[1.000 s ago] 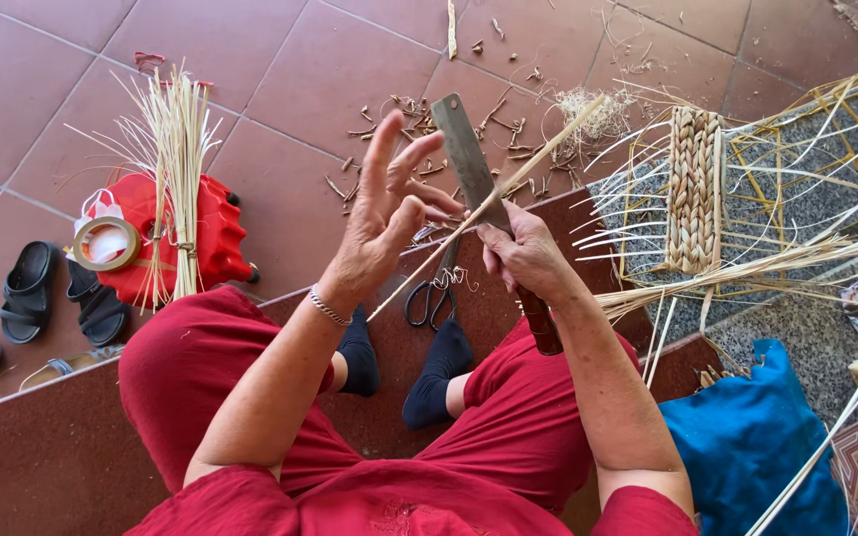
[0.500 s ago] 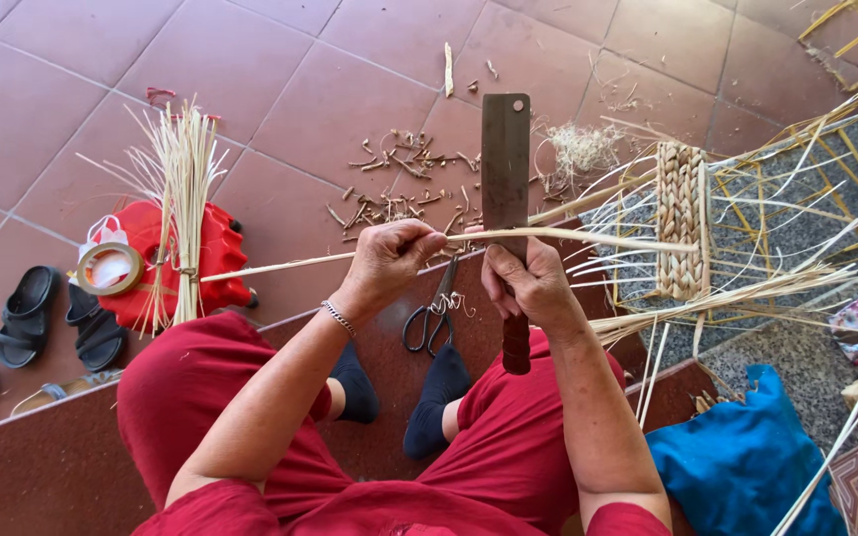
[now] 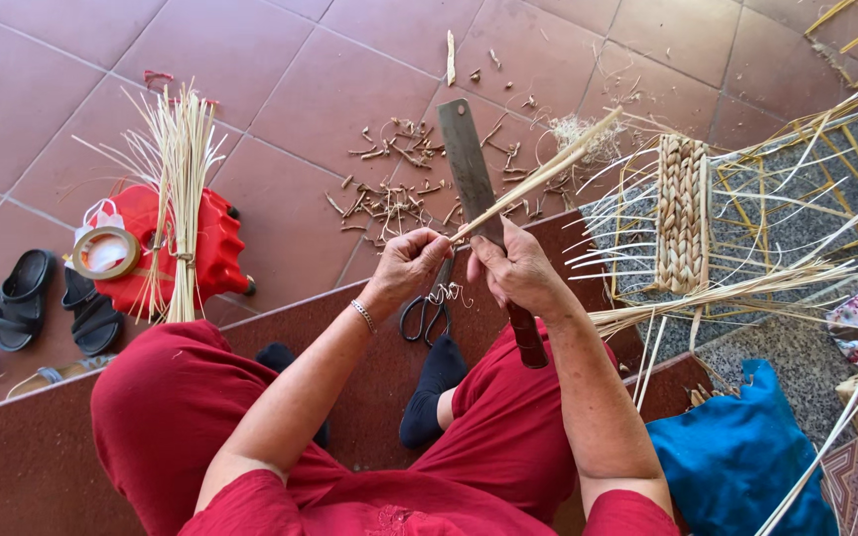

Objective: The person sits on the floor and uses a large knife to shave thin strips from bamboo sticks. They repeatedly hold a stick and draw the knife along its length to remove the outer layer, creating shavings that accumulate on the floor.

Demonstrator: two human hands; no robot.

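Red floor tiles (image 3: pixel 280 60) spread out below a person in red trousers who sits on a dark step (image 3: pixel 12 457). Both hands meet over a big cleaver (image 3: pixel 470 164), its flat blade pointing away from the body. The right hand (image 3: pixel 520 270) is wrapped around the cleaver where the blade meets its dark handle. The left hand (image 3: pixel 407 266), just left of the cleaver, pinches the near end of a pale reed strip (image 3: pixel 548 169), which crosses the blade and slants off to the upper right. Scissors (image 3: pixel 427 313) lie just below the cleaver, under the hands. Beyond the blade's tip, trimmed scraps (image 3: pixel 389 194) litter the tiles. Well left of the cleaver, a bundle of straw (image 3: pixel 183 189) stands against a red plastic stool (image 3: pixel 212 248), with black sandals (image 3: pixel 22 298) further left. To the cleaver's right lies a half-woven mat (image 3: pixel 682 213); a blue cloth (image 3: pixel 736 457) sits lower right.
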